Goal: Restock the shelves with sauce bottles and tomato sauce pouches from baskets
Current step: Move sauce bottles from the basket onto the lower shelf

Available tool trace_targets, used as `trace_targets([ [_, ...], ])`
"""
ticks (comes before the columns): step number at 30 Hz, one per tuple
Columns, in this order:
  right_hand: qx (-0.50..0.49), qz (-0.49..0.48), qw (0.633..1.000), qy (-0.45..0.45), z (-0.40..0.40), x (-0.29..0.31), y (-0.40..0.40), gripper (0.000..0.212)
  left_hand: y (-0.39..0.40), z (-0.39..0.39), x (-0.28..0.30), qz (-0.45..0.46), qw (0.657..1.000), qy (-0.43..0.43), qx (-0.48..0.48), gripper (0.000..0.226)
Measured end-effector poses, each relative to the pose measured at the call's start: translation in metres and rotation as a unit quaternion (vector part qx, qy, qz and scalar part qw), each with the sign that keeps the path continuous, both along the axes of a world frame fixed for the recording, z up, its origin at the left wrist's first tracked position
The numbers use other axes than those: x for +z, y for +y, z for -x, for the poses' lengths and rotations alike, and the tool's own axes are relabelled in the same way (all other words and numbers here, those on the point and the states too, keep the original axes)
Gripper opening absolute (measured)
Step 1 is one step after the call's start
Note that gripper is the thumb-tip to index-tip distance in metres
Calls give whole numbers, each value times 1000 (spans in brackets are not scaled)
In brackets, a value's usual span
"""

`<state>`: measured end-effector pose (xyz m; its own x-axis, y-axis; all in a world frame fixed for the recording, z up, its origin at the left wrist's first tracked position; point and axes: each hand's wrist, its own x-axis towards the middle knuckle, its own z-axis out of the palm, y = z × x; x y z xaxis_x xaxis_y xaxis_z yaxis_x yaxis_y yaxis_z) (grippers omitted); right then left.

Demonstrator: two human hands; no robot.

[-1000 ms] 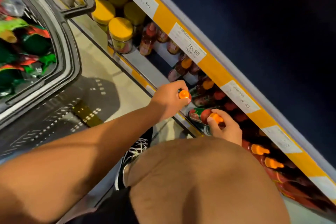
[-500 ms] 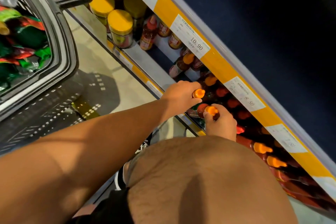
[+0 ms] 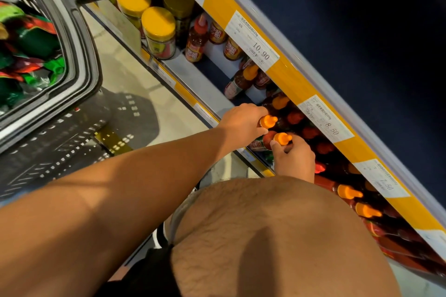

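My left hand [image 3: 243, 122] grips a sauce bottle with an orange cap [image 3: 268, 121] at the front of the low shelf [image 3: 193, 79]. Just right of it, my right hand [image 3: 293, 158] holds a second orange-capped sauce bottle [image 3: 282, 138] by its neck. Both bottles stand among dark red sauce bottles under the 8.50 price tag [image 3: 324, 119]. The bodies of the two held bottles are mostly hidden by my hands. A grey basket [image 3: 82, 38] at the left holds green and red pouches [image 3: 29, 55].
Yellow-lidded jars [image 3: 158, 31] and red-capped bottles [image 3: 196, 41] fill the shelf further left. More orange-capped bottles [image 3: 350, 191] lie to the right. My bare knee [image 3: 277, 236] blocks the lower middle. A yellow price rail [image 3: 284, 72] overhangs the shelf. Tiled floor [image 3: 135, 94] lies between basket and shelf.
Both hands have pushed their orange-capped bottles deeper onto the shelf, up and right. The view has shifted slightly towards the shelf.
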<state>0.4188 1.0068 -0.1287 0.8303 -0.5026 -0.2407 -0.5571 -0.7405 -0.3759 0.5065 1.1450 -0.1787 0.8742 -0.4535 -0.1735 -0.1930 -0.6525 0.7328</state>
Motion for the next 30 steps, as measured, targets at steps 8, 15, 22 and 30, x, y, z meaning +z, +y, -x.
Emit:
trace_targets([
  [8, 20, 12, 1000, -7, 1, 9, 2, 20, 5, 2, 0, 13, 1000, 8, 8, 26],
  [15, 62, 31, 997, -29, 12, 34, 12, 24, 38, 13, -5, 169, 980, 60, 92, 28],
  [22, 101, -48, 987, -115, -1, 45, 45, 18, 75, 40, 1, 205, 978, 43, -20, 63],
  [30, 133, -98, 979, -123, -11, 45, 60, 21, 83, 24, 12, 140, 988, -59, -26, 58],
])
